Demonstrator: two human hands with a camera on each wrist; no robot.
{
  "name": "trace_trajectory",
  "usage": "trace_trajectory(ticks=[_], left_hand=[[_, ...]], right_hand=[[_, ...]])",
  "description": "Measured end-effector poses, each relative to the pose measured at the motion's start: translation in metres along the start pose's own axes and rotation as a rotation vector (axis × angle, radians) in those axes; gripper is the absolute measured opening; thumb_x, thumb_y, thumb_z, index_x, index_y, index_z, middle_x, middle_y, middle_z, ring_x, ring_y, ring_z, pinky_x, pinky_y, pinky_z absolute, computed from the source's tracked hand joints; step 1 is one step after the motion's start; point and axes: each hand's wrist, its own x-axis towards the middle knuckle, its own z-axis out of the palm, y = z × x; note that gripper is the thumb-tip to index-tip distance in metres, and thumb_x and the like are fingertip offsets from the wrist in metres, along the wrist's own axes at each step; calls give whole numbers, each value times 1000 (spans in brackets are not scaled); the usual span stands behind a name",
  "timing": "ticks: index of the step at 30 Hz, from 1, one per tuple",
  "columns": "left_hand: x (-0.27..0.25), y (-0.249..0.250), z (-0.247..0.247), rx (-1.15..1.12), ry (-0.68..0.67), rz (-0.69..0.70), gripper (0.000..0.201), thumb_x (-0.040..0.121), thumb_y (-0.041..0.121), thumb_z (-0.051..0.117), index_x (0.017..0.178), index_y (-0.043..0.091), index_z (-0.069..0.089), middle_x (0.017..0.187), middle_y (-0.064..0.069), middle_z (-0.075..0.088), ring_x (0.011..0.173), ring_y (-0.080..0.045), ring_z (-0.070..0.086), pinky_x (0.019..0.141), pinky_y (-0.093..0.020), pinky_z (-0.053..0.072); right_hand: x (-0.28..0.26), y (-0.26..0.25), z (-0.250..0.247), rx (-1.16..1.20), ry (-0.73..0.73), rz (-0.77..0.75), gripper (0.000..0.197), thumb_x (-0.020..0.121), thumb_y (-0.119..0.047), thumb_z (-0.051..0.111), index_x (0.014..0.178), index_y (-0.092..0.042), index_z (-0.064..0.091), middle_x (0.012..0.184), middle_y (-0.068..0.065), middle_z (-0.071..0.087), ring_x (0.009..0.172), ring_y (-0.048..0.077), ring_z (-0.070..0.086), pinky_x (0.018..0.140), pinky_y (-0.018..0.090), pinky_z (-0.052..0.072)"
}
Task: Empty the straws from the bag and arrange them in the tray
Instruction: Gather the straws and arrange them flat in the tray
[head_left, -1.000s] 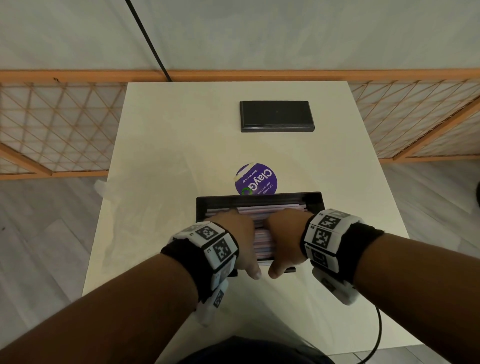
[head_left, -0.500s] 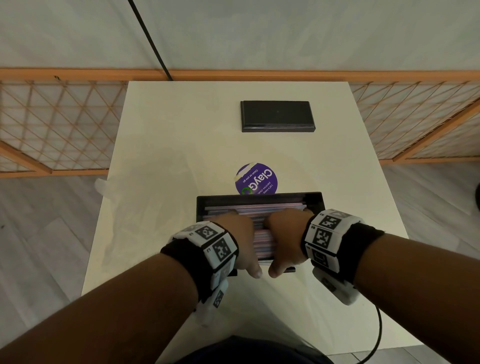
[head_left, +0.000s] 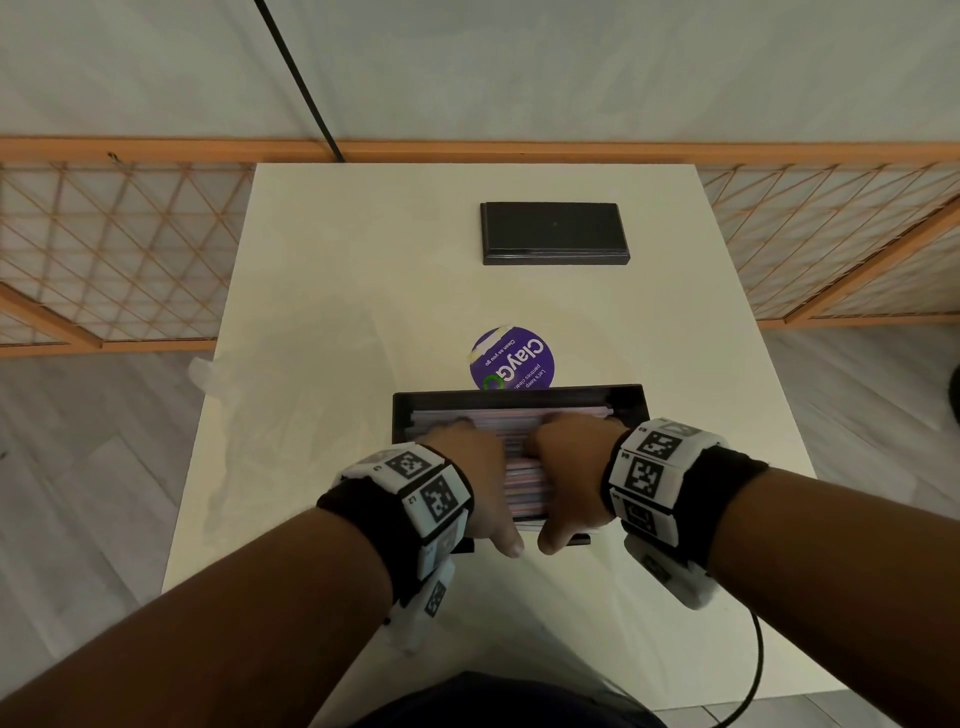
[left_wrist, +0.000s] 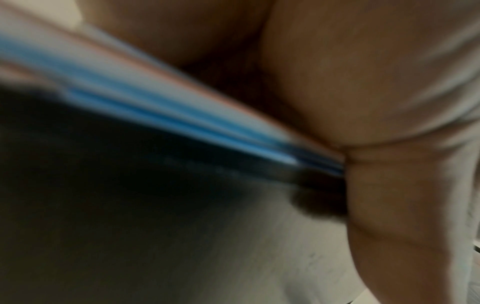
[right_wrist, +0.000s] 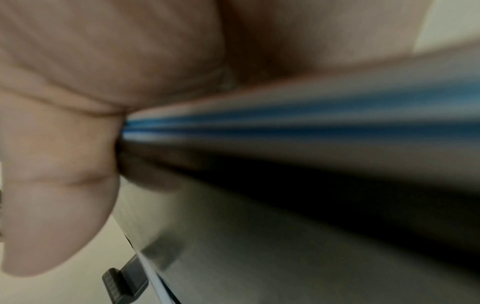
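Note:
A black tray (head_left: 631, 402) sits near the front of the white table, filled with pink, blue and white straws (head_left: 522, 478) lying left to right. My left hand (head_left: 478, 483) and right hand (head_left: 566, 473) lie side by side on the pile. Their fingers curl down over its far side, and both thumbs hook the tray's near wall. The fingertips are hidden. In the left wrist view the blurred straws (left_wrist: 155, 107) run between palm and thumb (left_wrist: 402, 205). The right wrist view shows the straws (right_wrist: 311, 115) the same way. The clear empty bag (head_left: 205, 371) lies at the table's left edge.
A round purple sticker (head_left: 511, 361) lies just behind the tray. A black rectangular box (head_left: 555, 231) stands at the far side of the table (head_left: 322, 260). An orange lattice fence (head_left: 104, 249) flanks both sides. A black cable (head_left: 753, 675) hangs at the near right.

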Motion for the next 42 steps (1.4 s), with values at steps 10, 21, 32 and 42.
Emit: trace_trajectory(ticks=[10,21,32,42], left_hand=[[-1,-2,0,-69,-12,28,77,65,55,88,128,24,56,119,2,67,108,-21,65,96,-40,55],[-1,-2,0,-54,-15,-1,63,64,60,86,115,29,66,106,6,68,97,-19,66,92,-38,57],[0,-4,1,-129,-29,17,65,68,53,86,123,28,63,110,5,70,100,-19,67,93,-38,56],[-1,-2,2,-33,-21,17,53,69,58,83,105,26,60,97,6,63,91,-18,63,85,-36,56]], right_hand=[[1,3,4,63,11,-28,63,57,-54,83,109,-25,61,94,-6,68,87,18,64,82,34,56],[-1,1,2,-6,-25,-8,43,62,-56,78,71,-24,49,70,-8,60,72,17,60,70,29,54],[1,2,7,67,32,-40,62,58,-54,80,111,-27,62,94,-6,69,85,17,64,78,32,56],[-4,-1,1,12,14,-33,42,63,-51,80,89,-25,60,82,-8,64,80,17,62,73,31,55]])
